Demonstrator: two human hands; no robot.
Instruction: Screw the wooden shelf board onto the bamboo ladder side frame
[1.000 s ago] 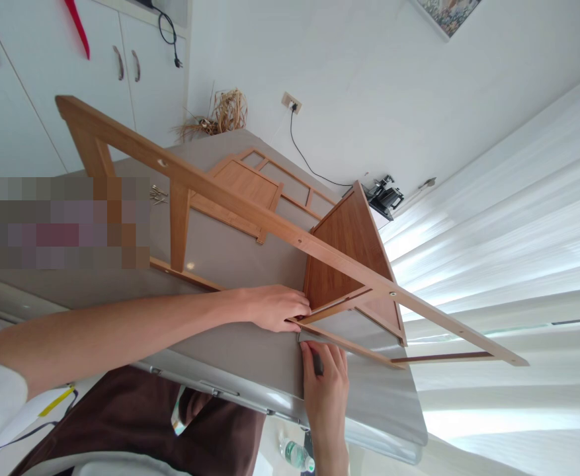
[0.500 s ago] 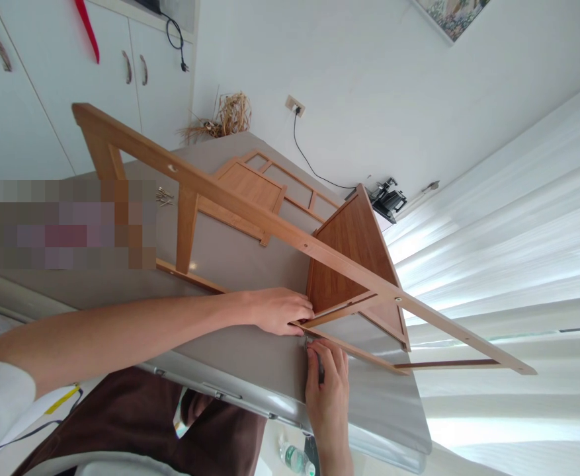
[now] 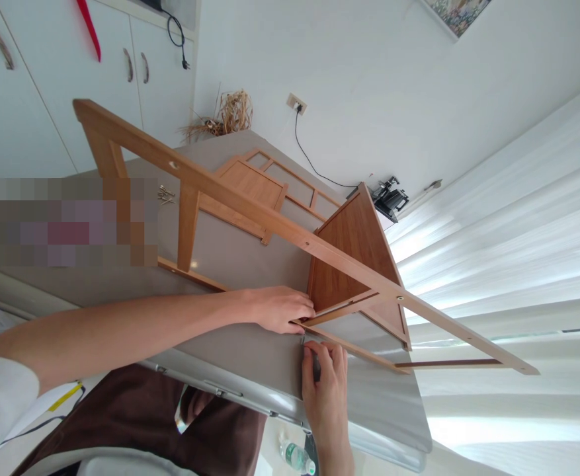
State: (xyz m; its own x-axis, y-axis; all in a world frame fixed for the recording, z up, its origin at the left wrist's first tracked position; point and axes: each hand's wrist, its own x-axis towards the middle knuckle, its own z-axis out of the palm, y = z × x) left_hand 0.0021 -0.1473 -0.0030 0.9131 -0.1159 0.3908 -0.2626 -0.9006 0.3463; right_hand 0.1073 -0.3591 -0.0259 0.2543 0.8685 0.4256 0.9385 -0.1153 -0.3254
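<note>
A wooden frame with a long upper rail and short crosspieces stands on its edge on the grey table. My left hand is closed around its lower rail, beside a joint with a crosspiece. Just below that joint, my right hand pinches a thin metal piece against the rail's near side. Its exact kind is too small to make out. Behind the frame, a brown wooden panel leans upright and meets the crosspiece.
Flat on the grey table lie another wooden panel and a slatted wooden frame. Several bolts sit to the left. Dried stalks and a black device are at the back. A plastic bottle is below the table edge.
My right hand's fingertips have shifted slightly left and down, with the fingers curled a little differently. My left hand and the frame hold the same position.
</note>
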